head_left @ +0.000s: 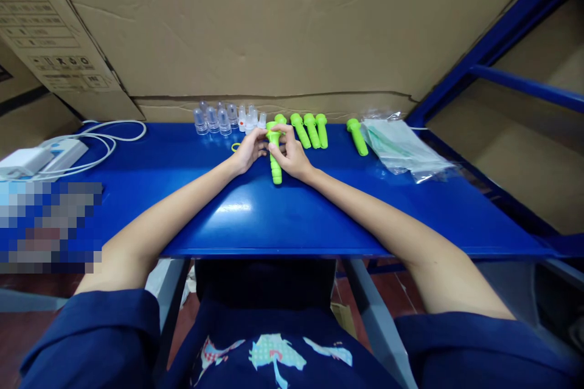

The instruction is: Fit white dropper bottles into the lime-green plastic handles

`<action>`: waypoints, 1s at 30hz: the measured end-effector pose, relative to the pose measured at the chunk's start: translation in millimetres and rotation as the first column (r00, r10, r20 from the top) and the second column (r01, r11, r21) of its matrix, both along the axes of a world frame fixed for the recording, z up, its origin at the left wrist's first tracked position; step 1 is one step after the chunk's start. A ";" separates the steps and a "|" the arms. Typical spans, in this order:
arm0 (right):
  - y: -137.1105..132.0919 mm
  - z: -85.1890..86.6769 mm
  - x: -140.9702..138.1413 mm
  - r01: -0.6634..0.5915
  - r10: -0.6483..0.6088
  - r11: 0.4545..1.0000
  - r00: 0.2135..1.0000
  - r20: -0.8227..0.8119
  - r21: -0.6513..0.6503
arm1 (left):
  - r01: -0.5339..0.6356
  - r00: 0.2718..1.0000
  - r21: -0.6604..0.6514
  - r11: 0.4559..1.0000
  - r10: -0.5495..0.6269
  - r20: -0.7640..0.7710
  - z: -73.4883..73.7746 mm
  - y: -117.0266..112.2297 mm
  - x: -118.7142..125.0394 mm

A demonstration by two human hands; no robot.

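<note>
Between my two hands a lime-green toy flashlight [276,171] is held over the table, its wide head up and away from me and its ribbed handle toward me. My right hand [294,155] is closed round its upper part, with the thumb on the front. My left hand [249,151] has its fingers bent at the left side of the flashlight's head, the fingertips touching it. A small yellow-green ring [235,147] lies just left of my left hand. Behind my hands are several more green flashlights [311,131], one of them partly hidden by my right hand.
Several clear plastic caps [223,123] and small whitish pieces [252,117] stand at the back. Another flashlight [357,137] lies beside clear plastic bags [406,146]. White cables and an adapter [64,155] are at left. Cardboard [283,30] walls the blue table [274,225].
</note>
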State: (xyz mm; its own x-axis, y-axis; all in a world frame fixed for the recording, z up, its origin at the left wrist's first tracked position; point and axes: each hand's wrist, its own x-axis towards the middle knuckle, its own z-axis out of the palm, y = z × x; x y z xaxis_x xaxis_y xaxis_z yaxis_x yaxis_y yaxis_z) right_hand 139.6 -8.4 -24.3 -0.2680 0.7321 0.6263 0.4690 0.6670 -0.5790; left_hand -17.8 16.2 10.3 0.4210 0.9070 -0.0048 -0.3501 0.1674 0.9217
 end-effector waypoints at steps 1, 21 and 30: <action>0.2 -0.1 0.0 0.000 0.000 1.000 1.000 -0.001 -0.001 | -0.002 1.000 0.000 1.000 0.002 -0.003 -0.2 0.1 0.0; 1.1 0.1 -1.5 -0.081 0.075 0.996 0.990 -0.120 -0.045 | -0.038 0.979 0.396 0.917 0.113 -0.168 -10.7 -3.7 -0.3; 5.1 -0.8 -3.0 0.017 -0.031 0.994 0.991 -0.129 -0.107 | -0.257 0.812 0.868 0.425 0.582 -0.044 39.8 -36.2 2.8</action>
State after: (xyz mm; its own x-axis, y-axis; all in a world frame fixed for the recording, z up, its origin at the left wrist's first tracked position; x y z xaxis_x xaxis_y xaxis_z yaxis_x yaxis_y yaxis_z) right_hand 136.6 -3.3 -25.2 -0.1708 0.8012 0.5735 0.4002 0.5883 -0.7027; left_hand -15.1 -20.0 50.1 0.1064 0.6335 0.7664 0.1559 -0.7718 0.6164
